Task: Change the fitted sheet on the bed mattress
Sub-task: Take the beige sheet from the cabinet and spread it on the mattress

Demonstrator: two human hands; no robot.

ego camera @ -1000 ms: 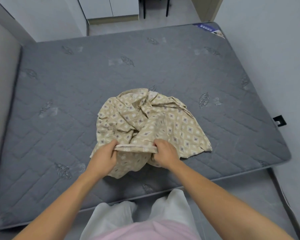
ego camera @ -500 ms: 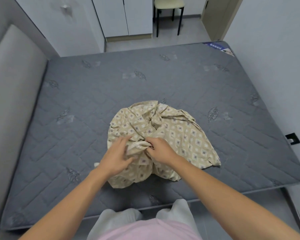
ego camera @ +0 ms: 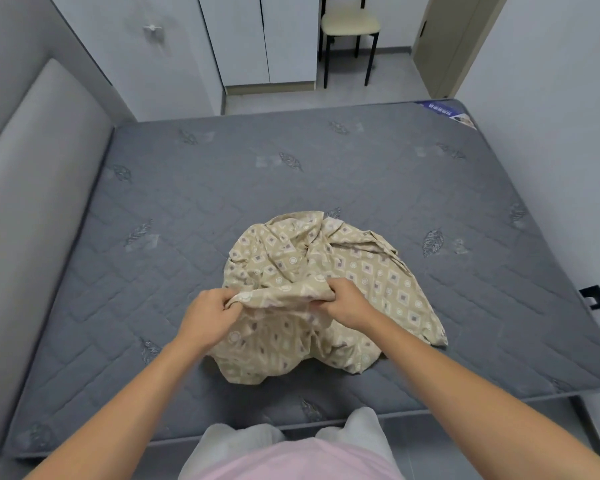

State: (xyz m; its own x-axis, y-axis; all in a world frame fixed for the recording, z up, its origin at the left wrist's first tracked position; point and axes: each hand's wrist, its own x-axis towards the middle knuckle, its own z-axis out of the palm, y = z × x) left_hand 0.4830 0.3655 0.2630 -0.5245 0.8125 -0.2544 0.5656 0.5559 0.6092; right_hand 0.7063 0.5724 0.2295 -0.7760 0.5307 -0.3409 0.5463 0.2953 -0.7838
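A bare grey quilted mattress (ego camera: 187, 271) fills most of the view. On its near middle lies a bunched beige fitted sheet (ego camera: 326, 271) with a diamond pattern. My left hand (ego camera: 208, 317) grips a fold of the sheet's near edge on the left. My right hand (ego camera: 347, 303) grips the same gathered edge on the right. The edge is stretched a little between the two hands and raised slightly off the pile.
A padded grey headboard (ego camera: 39, 202) runs along the mattress's left side. White wardrobe doors (ego camera: 264, 39) and a chair (ego camera: 349, 32) stand beyond the far edge. A wall (ego camera: 551, 133) borders the right side. My legs stand at the near edge.
The view has tilted up, showing the wardrobe and chair. My hands came together on the sheet, then spread apart again along its gathered edge.
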